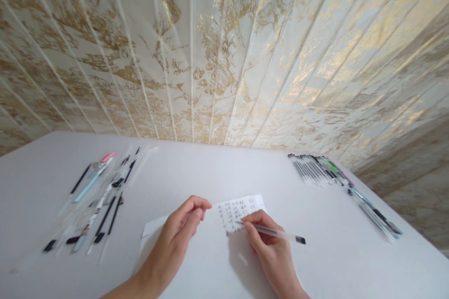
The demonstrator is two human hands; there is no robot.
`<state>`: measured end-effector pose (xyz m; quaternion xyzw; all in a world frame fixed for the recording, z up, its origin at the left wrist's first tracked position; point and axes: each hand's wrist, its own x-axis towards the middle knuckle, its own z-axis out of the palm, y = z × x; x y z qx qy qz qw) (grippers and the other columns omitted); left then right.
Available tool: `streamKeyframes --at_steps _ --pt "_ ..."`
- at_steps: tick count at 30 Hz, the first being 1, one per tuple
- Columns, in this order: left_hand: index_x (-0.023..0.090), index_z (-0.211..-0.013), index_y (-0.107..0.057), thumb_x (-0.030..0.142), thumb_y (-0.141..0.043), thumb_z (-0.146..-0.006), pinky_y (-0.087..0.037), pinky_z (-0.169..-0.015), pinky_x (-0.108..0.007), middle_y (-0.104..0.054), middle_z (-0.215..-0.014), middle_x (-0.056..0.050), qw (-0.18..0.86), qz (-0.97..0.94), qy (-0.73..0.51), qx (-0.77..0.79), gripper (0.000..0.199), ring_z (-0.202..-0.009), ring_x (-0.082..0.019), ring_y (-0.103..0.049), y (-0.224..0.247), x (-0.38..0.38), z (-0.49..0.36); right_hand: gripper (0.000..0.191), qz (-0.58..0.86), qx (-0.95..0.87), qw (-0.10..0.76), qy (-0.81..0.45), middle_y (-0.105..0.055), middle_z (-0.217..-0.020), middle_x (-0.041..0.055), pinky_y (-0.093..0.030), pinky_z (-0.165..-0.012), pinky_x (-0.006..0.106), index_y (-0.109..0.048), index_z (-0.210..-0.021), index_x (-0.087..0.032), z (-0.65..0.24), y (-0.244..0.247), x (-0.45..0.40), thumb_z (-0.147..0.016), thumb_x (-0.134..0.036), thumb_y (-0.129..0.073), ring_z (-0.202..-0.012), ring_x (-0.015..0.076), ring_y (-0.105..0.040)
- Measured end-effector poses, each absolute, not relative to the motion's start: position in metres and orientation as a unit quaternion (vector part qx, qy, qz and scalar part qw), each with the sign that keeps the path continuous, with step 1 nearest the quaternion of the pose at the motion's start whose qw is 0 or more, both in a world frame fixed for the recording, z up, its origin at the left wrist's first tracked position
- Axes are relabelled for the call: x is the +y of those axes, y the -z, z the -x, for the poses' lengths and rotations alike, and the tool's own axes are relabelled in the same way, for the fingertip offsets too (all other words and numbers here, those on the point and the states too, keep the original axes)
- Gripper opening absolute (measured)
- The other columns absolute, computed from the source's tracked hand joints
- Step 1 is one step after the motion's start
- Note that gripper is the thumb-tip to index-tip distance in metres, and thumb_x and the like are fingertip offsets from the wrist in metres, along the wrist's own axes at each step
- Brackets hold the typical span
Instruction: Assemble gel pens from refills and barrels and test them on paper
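A sheet of white paper [206,266] lies on the table in front of me, its upper right part covered with rows of small dark handwriting. My right hand [268,243] grips a clear pen with a black end [277,232]. The pen's tip is at the lower rows of writing; whether it touches the paper I cannot tell. To the left of the writing, my left hand [175,238] is over the sheet, loosely curled and holding nothing, with the index fingertip a little apart from the thumb. Its lower fingers are hidden.
Scattered pens, caps and clear pen parts [101,201] lie at the left of the white table [206,168]. Several pens in a row [308,169] lie at the right back, with more loose pens [375,212] nearer the right edge. Behind stands a gold-patterned wall covering [217,56].
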<state>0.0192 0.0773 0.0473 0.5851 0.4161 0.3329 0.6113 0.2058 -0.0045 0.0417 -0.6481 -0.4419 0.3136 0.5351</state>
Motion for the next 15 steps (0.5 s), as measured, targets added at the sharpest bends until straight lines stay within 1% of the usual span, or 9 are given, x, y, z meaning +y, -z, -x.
streamKeyframes --at_steps 2,4,6,8,10,11,13,15 --pt "0.023 -0.094 -0.062 0.025 -0.046 -0.086 -0.04 -0.067 -0.023 -0.051 -0.077 0.003 0.669 -0.507 -0.37 0.398 0.018 -0.07 -0.013 -0.046 -0.046 0.078 -0.02 0.025 0.645 -0.442 0.553 -0.287 -0.045 -0.057 -0.0048 -0.028 -0.049 0.024 -0.061 -0.078 -0.02 -0.21 -0.043 -0.005 -0.085 -0.044 -0.06 -0.051 0.0117 -0.036" --pt "0.022 -0.095 -0.062 0.018 -0.05 -0.082 -0.043 -0.071 -0.023 -0.054 -0.079 0.002 0.72 -0.427 -0.401 0.372 0.019 -0.072 -0.012 -0.049 -0.047 0.079 -0.023 0.02 0.629 -0.478 0.554 -0.261 -0.052 -0.065 -0.002 -0.034 -0.053 0.024 -0.061 -0.082 -0.02 -0.212 -0.044 -0.006 -0.087 -0.039 -0.059 -0.057 0.0135 -0.044" --pt "0.02 -0.096 -0.064 0.018 -0.056 -0.081 -0.046 -0.08 -0.024 -0.059 -0.083 0.0 0.761 -0.353 -0.415 0.354 0.017 -0.079 -0.012 -0.054 -0.05 0.08 -0.026 0.015 0.591 -0.541 0.547 -0.244 -0.06 -0.075 0.002 -0.04 -0.06 0.025 -0.063 -0.089 -0.021 -0.21 -0.045 -0.008 -0.09 -0.034 -0.054 -0.066 0.0164 -0.053" --pt "0.019 -0.095 -0.065 0.017 -0.061 -0.081 -0.047 -0.09 -0.027 -0.063 -0.089 -0.003 0.787 -0.297 -0.417 0.344 0.015 -0.09 -0.014 -0.06 -0.055 0.08 -0.029 0.018 0.54 -0.605 0.542 -0.221 -0.064 -0.083 0.0046 -0.044 -0.065 0.028 -0.064 -0.096 -0.023 -0.203 -0.046 -0.01 -0.092 -0.028 -0.047 -0.072 0.0186 -0.058" --pt "0.018 -0.092 -0.067 0.013 -0.063 -0.08 -0.047 -0.099 -0.03 -0.064 -0.094 -0.004 0.801 -0.264 -0.416 0.34 0.013 -0.1 -0.017 -0.062 -0.059 0.078 -0.031 0.02 0.501 -0.648 0.542 -0.189 -0.064 -0.082 0.0046 -0.045 -0.063 0.028 -0.062 -0.101 -0.024 -0.194 -0.046 -0.013 -0.09 -0.023 -0.045 -0.069 0.0182 -0.058" --pt "0.018 -0.09 -0.068 0.011 -0.063 -0.08 -0.046 -0.101 -0.031 -0.065 -0.095 -0.004 0.806 -0.253 -0.416 0.337 0.013 -0.103 -0.018 -0.063 -0.06 0.076 -0.032 0.02 0.489 -0.663 0.54 -0.171 -0.062 -0.079 0.0038 -0.044 -0.06 0.028 -0.06 -0.1 -0.024 -0.19 -0.045 -0.015 -0.089 -0.019 -0.045 -0.065 0.0171 -0.057" --pt "0.018 -0.087 -0.069 0.008 -0.06 -0.082 -0.047 -0.103 -0.03 -0.065 -0.097 -0.004 0.813 -0.236 -0.414 0.333 0.014 -0.107 -0.019 -0.063 -0.061 0.073 -0.033 0.018 0.477 -0.685 0.532 -0.141 -0.058 -0.072 0.0015 -0.041 -0.053 0.025 -0.055 -0.094 -0.024 -0.185 -0.044 -0.017 -0.084 -0.012 -0.047 -0.058 0.0146 -0.051" --pt "0.017 -0.086 -0.069 0.006 -0.057 -0.084 -0.048 -0.102 -0.029 -0.064 -0.097 -0.003 0.816 -0.227 -0.415 0.333 0.017 -0.109 -0.019 -0.063 -0.061 0.07 -0.035 0.021 0.464 -0.712 0.513 -0.121 -0.055 -0.07 0.0005 -0.039 -0.05 0.024 -0.05 -0.09 -0.025 -0.183 -0.044 -0.017 -0.08 -0.007 -0.047 -0.055 0.0134 -0.048"
